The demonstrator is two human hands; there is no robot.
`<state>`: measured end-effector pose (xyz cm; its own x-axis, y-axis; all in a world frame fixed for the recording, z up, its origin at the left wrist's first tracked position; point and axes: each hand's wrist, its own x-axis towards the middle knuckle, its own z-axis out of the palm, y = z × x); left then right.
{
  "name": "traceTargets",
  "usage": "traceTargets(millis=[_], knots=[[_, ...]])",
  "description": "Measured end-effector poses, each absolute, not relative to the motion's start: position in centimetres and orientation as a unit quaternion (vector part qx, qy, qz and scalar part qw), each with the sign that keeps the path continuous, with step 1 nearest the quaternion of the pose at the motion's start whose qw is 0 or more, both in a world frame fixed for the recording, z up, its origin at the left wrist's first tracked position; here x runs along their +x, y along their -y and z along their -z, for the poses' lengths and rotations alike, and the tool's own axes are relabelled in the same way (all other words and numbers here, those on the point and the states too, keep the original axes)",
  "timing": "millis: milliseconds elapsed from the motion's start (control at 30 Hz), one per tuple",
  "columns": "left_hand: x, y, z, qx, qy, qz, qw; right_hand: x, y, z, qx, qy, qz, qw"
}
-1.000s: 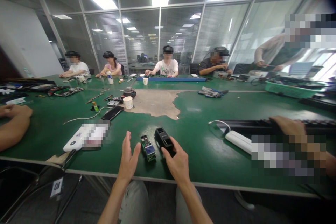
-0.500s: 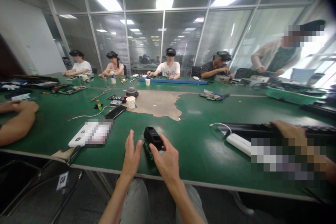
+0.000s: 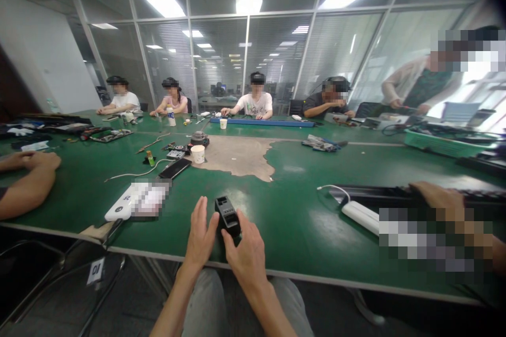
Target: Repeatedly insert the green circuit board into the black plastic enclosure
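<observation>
My right hand [image 3: 247,245] grips the near end of a small black boxy electronic device [image 3: 228,214], thumb on one side and fingers on the other. The device's face has recessed openings and a row of small marks too small to read. To its left, my left hand [image 3: 202,231] is open, fingers pointing up and thumb apart; its thumb tip comes close to the device's side, and whether they touch I cannot tell. The device is over the green table [image 3: 292,231] near its front edge.
Left of my hands lie a white power bank [image 3: 119,202], a black phone [image 3: 174,168] and a paper cup [image 3: 198,154]. Gloves [image 3: 320,143] lie farther back. To the right are a white device with a cable [image 3: 359,216] and a neighbour's hand [image 3: 438,197]. Several people sit opposite.
My right hand has turned the black device so its slotted face shows more and the green circuit board at its side is hidden. My left hand has shifted slightly right.
</observation>
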<state>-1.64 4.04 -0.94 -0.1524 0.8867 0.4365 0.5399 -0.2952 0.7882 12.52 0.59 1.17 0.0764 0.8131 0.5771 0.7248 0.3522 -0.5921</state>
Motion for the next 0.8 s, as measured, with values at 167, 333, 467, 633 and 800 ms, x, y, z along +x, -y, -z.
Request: traceTargets(millis=[167,333,467,633,800], knots=[[-1.6,-4.3,1.4,0.657,-0.57,-0.471,0.145,12.7,-0.5,0.0,-0.554,0.686,-0.048,0.47],[-1.6,-4.3,1.7,0.683,-0.566,-0.445,0.124,13.2,-0.7,0.5,-0.557,0.679,-0.058,0.475],[-1.6,-4.4,1.7,0.698,-0.563,-0.428,0.111,13.3,-0.8,0.3,-0.556,0.679,-0.079,0.472],[-1.6,-4.4,1.4,0.705,-0.563,-0.417,0.107,13.3,-0.6,0.4,-0.56,0.673,-0.08,0.476],[-1.6,-4.2,1.4,0.665,-0.565,-0.465,0.151,13.1,-0.9,-0.5,-0.565,0.667,-0.109,0.474]])
